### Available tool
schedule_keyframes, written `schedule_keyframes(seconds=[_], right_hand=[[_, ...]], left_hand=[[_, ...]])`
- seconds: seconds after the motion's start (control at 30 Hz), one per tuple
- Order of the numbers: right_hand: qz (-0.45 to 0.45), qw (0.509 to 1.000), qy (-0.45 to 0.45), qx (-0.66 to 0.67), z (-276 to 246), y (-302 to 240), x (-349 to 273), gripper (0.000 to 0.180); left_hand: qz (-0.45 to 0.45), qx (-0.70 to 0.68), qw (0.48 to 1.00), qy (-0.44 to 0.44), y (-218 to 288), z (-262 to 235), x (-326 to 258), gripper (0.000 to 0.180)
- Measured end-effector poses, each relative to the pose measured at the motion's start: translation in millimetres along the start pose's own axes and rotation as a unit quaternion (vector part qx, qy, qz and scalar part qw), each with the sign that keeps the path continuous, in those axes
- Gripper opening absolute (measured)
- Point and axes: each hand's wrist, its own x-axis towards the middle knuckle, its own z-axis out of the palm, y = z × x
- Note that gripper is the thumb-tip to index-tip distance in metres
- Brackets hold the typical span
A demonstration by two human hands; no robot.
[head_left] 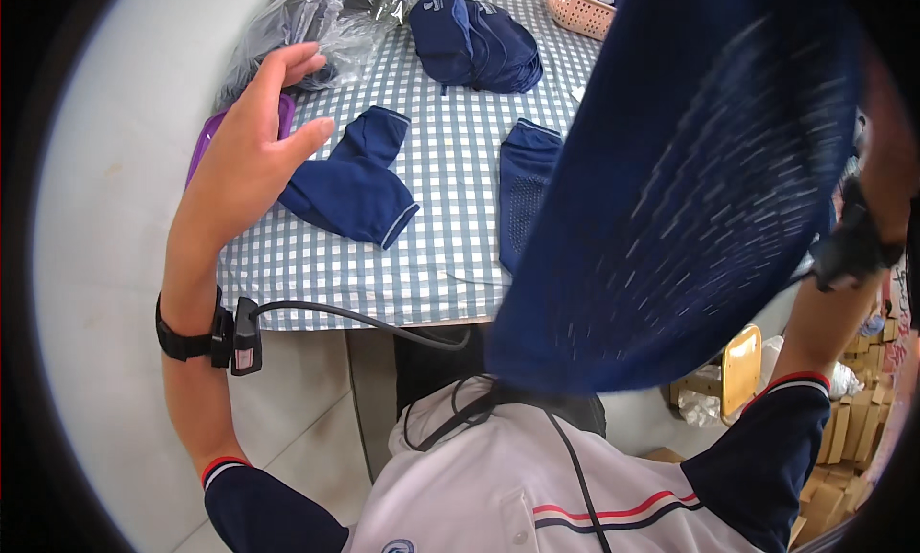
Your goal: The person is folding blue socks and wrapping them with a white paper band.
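My left hand (251, 146) is raised over the table's left side, fingers apart and holding nothing. Beneath it lie a purple tray (206, 149) and a dark blue knit piece (350, 194) with white-trimmed ends, folded at an angle. A large dark blue fabric piece with rows of light dots (690, 198) hangs close in front of me, blurred by motion. At its right edge is my right hand (886, 131), mostly hidden and dark; the raised piece appears to be in its grip. Partly behind this fabric, a dotted dark blue sleeve-like piece (525, 194) lies flat.
A checked cloth (450, 256) covers the table. At the back are a stack of dark blue pieces (476, 45), clear plastic bags (316, 26) and a pink basket (578, 11). A white wall stands left. Down right are a wooden stool (741, 371) and cardboard pieces (853, 424).
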Motion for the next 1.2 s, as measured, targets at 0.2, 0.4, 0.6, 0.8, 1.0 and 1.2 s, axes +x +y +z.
schedule_keyframes(seconds=[0.2,0.4,0.6,0.8,1.0,1.2], right_hand=[[0.162,0.936,-0.297,0.097,154,126,-64,0.024],[0.234,0.933,-0.27,0.039,196,184,-97,0.024],[0.215,0.94,-0.26,0.06,189,189,-103,0.027],[0.333,0.895,-0.287,0.071,184,164,-61,0.027],[0.328,0.892,-0.307,0.057,190,176,-61,0.027],[0.267,0.907,-0.32,0.059,195,205,-75,0.024]], left_hand=[[0.109,-0.028,0.983,-0.149,51,38,27,0.037],[0.302,0.029,0.906,-0.297,62,123,-6,0.025],[0.429,0.071,0.853,-0.288,54,148,-15,0.012],[0.385,0.02,0.892,-0.235,55,155,-9,0.016],[0.353,0.02,0.837,-0.417,55,145,18,0.024],[0.29,0.043,0.918,-0.269,32,187,54,0.074]])
